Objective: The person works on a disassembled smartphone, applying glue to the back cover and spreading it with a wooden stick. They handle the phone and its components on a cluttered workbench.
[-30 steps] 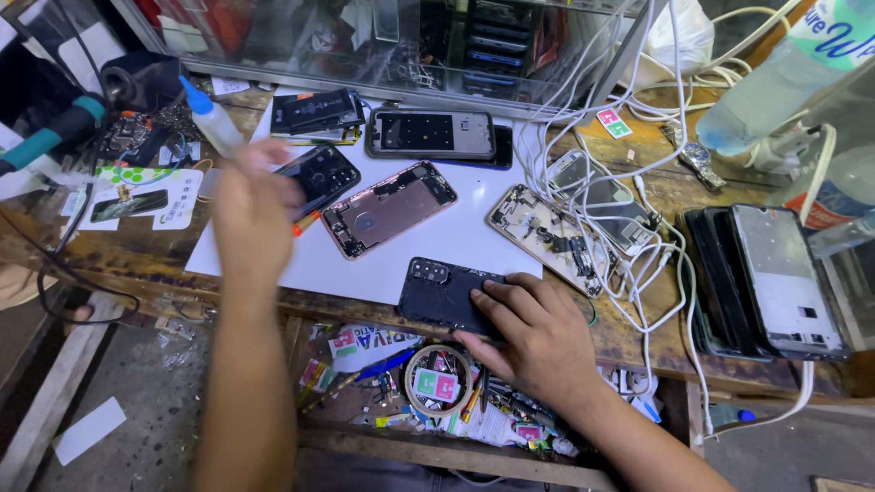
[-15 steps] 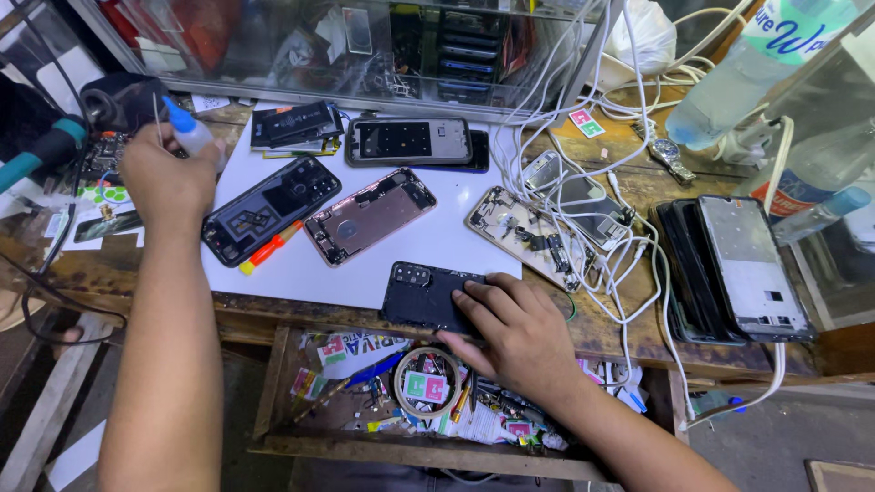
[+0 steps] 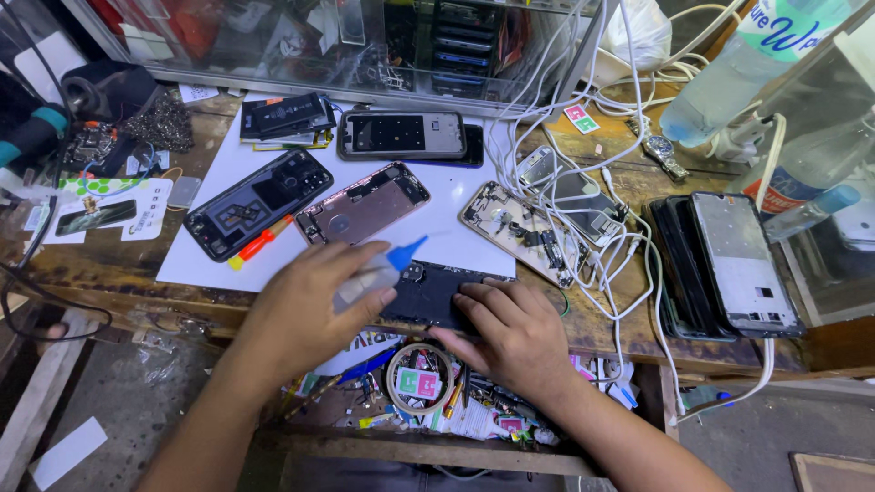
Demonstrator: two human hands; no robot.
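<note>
Bench top [image 3: 629, 319] is worn, scratched wood, pretty rough looking. White sheet [image 3: 228, 164] on it is matt paper. The squeeze bottle [image 3: 369, 278] looks like soft cloudy plastic with a glossy blue tip. Black phone back [image 3: 437, 296] near the edge is smooth and dark, slight sheen. Pinkish phone frame [image 3: 363, 202] reads as brushed metal. Far case [image 3: 365, 36] is clear glass, smudgy. White cables [image 3: 629, 264] are smooth plastic.
</note>
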